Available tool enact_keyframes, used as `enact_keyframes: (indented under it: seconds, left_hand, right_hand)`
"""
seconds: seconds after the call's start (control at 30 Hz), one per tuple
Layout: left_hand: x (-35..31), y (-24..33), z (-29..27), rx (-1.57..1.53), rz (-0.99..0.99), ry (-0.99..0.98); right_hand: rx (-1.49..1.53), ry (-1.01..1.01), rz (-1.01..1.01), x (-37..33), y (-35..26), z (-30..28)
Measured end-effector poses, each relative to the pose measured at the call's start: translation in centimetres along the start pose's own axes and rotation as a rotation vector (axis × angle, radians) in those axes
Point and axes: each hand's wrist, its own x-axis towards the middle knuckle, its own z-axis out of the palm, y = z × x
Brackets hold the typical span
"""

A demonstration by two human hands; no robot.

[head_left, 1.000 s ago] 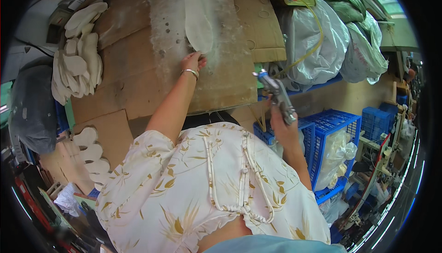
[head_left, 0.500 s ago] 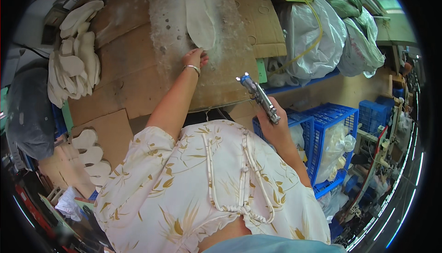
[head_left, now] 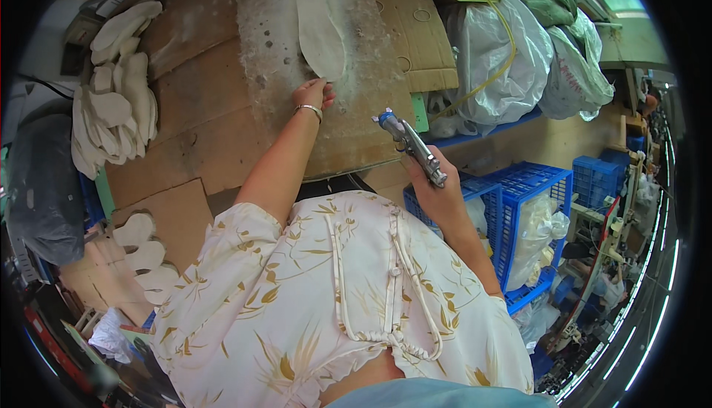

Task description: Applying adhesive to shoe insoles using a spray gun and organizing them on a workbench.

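Red print is showing on a white plastic bag. Long, cream insole is lying on the white-smeared sheet; left hand is pinching its near end, fingers nearly closed. Right hand is gripping a silver spray gun, fingers curled.

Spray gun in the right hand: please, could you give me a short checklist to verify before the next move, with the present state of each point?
1. Spray gun held in the right hand: ok.
2. Left hand at the insole's near end: ok.
3. Insole lying on the stained sheet: ok.
4. Insole pile apart from the sheet: ok.
5. Spray gun over the insole: not ok, off to the right.
6. Trigger pressed: cannot tell.
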Motion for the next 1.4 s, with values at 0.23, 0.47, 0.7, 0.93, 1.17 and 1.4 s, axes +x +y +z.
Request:
enact_keyframes:
  seconds: [0.23, 0.47, 0.7, 0.93, 1.17, 1.4]
  left_hand:
    - [-0.1, 0.2, -0.2, 0.011, -0.016, -0.039]
    - [0.1, 0.0, -0.4, 0.002, -0.020, -0.046]
    - [0.1, -0.1, -0.4, 0.004, -0.028, -0.067]
    - [0.1, 0.1, -0.6, 0.010, -0.029, -0.073]
    - [0.0, 0.2, -0.6, 0.003, -0.031, -0.073]
    - [0.2, 0.1, -0.6, -0.003, -0.047, -0.078]
  right_hand:
    - [0.022, 0.034, 0.103, -0.1, 0.0, -0.4]
    - [0.031, -0.017, 0.029, 1.1, -0.9, 0.4]
    - [0.030, -0.022, -0.008, 1.5, -1.1, 0.8]
    - [-0.013, -0.009, 0.019, 2.2, -2.0, 1.1]
    - [-0.051, 0.010, 0.037, 3.1, -1.5, 0.9]
    - [-0.041, 0.045, 0.014, 3.7, -2.1, 1.4]
